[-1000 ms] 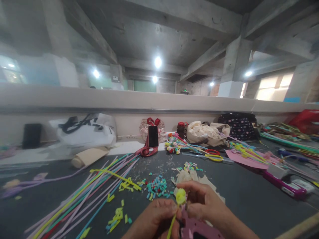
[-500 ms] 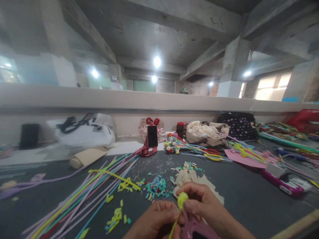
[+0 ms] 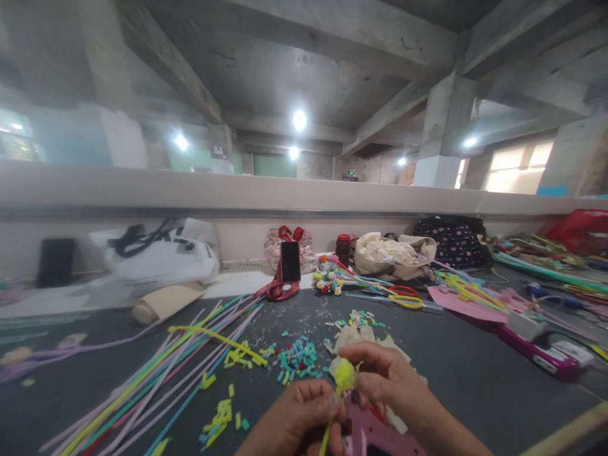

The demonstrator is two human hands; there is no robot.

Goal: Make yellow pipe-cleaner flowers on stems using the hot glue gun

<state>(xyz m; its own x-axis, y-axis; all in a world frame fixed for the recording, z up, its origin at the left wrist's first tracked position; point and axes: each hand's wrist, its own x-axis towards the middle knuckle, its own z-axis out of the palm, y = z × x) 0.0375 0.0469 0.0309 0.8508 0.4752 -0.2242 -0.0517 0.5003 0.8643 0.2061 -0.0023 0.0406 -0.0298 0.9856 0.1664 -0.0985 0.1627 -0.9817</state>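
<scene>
At the tabletop's near edge, the left hand [image 3: 297,411] pinches a yellow stem [image 3: 325,438]; right hand [image 3: 384,380] fingers pinch its fluffy yellow pompom [image 3: 344,375]. Light, soft, probably crushable: best gripped by the stem.

This is a craft workshop in a bare concrete hall, with raw beams, pillars and round ceiling lamps above. The dark worktable [image 3: 475,373] runs wide to both sides of the hands. Left of the hands lie long coloured strips [image 3: 156,367]; just beyond them sit heaps of cut coloured bits [image 3: 297,360]. Farther off, scissors [image 3: 403,296], bags [image 3: 392,253] and a propped phone [image 3: 290,261] stand along a low wall. To the right lie a pink sheet [image 3: 456,304] and more craft material.
</scene>
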